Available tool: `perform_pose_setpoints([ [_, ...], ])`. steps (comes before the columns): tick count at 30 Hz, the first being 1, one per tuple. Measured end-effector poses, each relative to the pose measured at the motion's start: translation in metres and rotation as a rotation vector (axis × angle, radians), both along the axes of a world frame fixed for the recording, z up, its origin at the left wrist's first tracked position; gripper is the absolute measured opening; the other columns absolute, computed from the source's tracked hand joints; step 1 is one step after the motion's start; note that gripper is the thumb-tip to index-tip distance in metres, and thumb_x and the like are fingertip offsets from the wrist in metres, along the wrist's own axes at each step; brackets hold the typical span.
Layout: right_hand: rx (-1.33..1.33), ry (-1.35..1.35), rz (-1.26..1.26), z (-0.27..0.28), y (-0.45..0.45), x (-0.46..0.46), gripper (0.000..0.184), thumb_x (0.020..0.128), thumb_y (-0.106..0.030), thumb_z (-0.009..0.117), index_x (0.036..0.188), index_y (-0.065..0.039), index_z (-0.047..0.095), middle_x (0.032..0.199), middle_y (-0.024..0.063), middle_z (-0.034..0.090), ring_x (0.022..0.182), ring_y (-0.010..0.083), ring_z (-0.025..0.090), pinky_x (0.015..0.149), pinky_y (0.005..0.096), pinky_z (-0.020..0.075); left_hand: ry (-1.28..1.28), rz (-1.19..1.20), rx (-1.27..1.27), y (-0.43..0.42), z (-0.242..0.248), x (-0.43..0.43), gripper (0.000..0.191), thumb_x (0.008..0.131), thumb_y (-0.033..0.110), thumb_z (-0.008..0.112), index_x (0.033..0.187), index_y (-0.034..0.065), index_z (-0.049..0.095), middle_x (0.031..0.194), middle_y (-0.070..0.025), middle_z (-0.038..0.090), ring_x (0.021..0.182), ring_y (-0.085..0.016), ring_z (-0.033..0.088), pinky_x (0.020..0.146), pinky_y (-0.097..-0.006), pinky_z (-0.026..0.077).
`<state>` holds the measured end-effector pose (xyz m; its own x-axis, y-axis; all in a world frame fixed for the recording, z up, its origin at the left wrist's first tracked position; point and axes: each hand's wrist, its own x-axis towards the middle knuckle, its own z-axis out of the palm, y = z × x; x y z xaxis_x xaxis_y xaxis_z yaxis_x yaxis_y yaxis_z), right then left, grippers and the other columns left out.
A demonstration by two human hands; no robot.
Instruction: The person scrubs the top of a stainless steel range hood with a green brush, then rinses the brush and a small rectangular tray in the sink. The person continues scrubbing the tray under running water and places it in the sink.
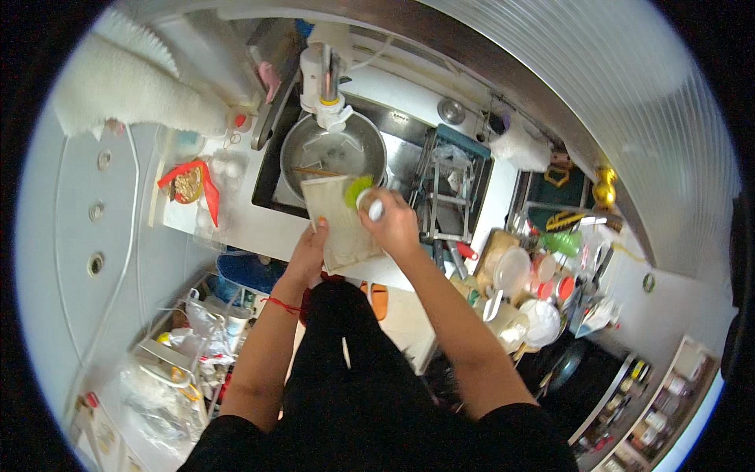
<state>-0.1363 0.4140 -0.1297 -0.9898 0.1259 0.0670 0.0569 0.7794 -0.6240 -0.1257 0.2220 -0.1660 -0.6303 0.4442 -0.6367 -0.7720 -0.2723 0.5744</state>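
My left hand (311, 248) grips the left edge of a flat, cream-coloured rectangular panel or shallow tray (337, 236); which of the two I cannot tell. It is tilted over the near edge of the sink. In my right hand (396, 223) is a scrub brush (358, 190) with bright green bristles and a white handle. Its bristles are at the panel's upper right; whether they press on it is unclear. Beyond the panel, a large round metal basin (336, 154) sits in the sink, holding what looks like water. A thin brown stick (317, 171) shows just above the panel's top edge.
A faucet (331, 88) with a white fitting hangs over the basin. On the right, a metal rack (451, 192) stands over the dark sink (407, 124). Nuts in a red-edged bag (187, 184) and eggs (227, 167) lie left. Jars (545, 277) crowd the right counter.
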Motion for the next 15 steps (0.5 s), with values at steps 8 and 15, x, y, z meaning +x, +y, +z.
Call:
perform_pose_setpoints([
  [8, -0.211, 0.010, -0.097, -0.051, -0.003, 0.021, 0.035, 0.074, -0.010, 0.080, 0.102, -0.004, 0.061, 0.095, 0.0127, 0.068, 0.081, 0.0224, 0.067, 0.073, 0.0320, 0.0544, -0.096, 0.244, -0.027, 0.012, -0.079, -0.050, 0.060, 0.095, 0.036, 0.058, 0.139, 0.0015, 0.035, 0.130, -0.0134, 0.053, 0.116, -0.026, 0.056, 0.091, -0.0427, 0.052],
  [15, -0.581, -0.153, -0.421, -0.079, 0.057, 0.061, 0.040, 0.078, 0.001, 0.075, 0.113, 0.000, 0.055, 0.098, 0.0084, 0.064, 0.088, 0.0141, 0.061, 0.080, 0.0280, 0.0510, -0.394, 0.282, -0.139, 0.064, -0.237, -0.109, 0.035, 0.089, 0.011, 0.060, 0.122, 0.0026, 0.053, 0.114, -0.0119, 0.062, 0.100, -0.030, 0.064, 0.077, -0.0435, 0.056],
])
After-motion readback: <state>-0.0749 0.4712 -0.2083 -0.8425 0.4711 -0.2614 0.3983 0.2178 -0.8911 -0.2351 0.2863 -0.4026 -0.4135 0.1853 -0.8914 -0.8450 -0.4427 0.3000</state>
